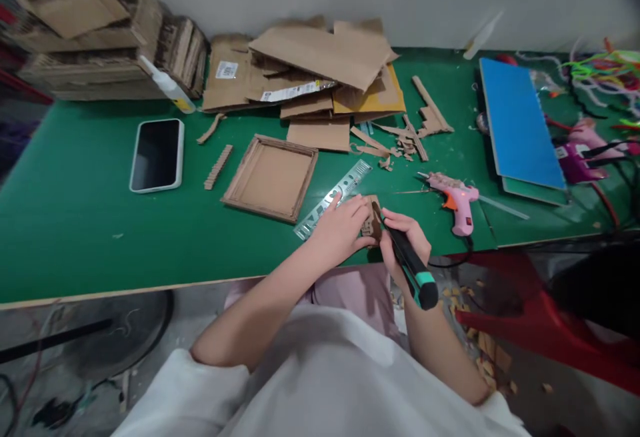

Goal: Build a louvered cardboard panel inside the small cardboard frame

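Note:
My right hand [405, 240] is wrapped round a black and teal utility knife [413, 267], its front end pointing at a small cardboard piece [373, 220] at the table's front edge. With fingers and thumb, my left hand [340, 227] holds that piece from the other side. The blade itself is hidden. Under and beyond my left fingers lies a clear plastic ruler [350, 184], set at a slant. To its left rests a shallow square cardboard tray [273, 177] with raised edges.
A pink glue gun [457, 204] lies right of my hands, its cord hanging off the edge. Cardboard sheets [320, 54] and scraps [407, 140] are behind. A phone [157, 155], a glue bottle [167, 84] and stacked cardboard [95, 44] stand left; a blue board [517, 124] lies right.

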### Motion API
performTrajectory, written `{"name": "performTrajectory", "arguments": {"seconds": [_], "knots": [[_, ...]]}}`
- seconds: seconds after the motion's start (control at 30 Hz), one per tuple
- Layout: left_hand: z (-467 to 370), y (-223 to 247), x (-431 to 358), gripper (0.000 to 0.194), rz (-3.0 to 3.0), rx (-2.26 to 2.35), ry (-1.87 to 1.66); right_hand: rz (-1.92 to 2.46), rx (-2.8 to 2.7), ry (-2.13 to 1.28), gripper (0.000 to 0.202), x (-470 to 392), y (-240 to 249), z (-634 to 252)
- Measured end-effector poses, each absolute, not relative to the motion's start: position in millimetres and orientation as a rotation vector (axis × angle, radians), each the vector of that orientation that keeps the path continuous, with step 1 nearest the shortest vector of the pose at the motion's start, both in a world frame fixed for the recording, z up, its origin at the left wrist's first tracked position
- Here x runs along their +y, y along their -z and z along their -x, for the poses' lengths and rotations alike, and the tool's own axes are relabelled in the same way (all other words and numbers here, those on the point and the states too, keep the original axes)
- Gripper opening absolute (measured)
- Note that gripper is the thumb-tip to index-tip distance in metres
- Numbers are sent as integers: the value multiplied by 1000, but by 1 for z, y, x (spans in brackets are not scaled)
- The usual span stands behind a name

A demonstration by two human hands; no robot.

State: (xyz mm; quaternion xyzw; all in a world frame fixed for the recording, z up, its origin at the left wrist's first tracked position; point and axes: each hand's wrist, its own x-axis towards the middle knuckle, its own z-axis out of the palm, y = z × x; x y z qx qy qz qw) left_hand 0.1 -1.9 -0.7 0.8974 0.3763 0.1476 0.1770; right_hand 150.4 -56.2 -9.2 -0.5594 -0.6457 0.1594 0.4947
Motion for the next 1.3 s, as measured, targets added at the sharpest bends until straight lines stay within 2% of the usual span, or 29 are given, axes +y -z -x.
{"name": "performTrajectory", "arguments": {"seconds": [0.4,1.3], "knots": [[0,-1,-2,43,-2524,1068,-426,1302,-1604,-263,25,-75,17,-153],[-1,-2,-1,46,-2557,1084,-319,1320,-1633,-120,33,-140,42,-166]]}}
